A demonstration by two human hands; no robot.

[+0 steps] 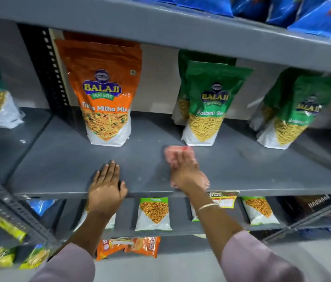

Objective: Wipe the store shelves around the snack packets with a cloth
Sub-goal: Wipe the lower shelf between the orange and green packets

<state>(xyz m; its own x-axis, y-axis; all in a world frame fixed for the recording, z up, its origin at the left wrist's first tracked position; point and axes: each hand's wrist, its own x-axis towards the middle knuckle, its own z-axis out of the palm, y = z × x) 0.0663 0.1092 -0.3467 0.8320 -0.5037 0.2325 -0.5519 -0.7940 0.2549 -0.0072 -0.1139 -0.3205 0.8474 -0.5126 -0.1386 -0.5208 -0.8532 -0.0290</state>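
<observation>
Pink cloth [175, 154]: lying bunched on the grey metal shelf [58, 159], blurred, just in front of the middle green packet.
Right hand [187, 174]: pressing down on the cloth, fingers curled over it and gripping it; a thin bangle is showing on the wrist.
Left hand [107, 186]: lying flat and spread near the shelf's front edge, holding nothing, thumb hooking over the lip.
Orange Balaji mix packet [105, 94]: standing upright at the back left of the shelf.
Green Ratlami sev packets [209, 102]: standing upright to the right, another pair further right.
Small snack packets [154, 213]: sitting on the lower shelf beneath the hands.
</observation>
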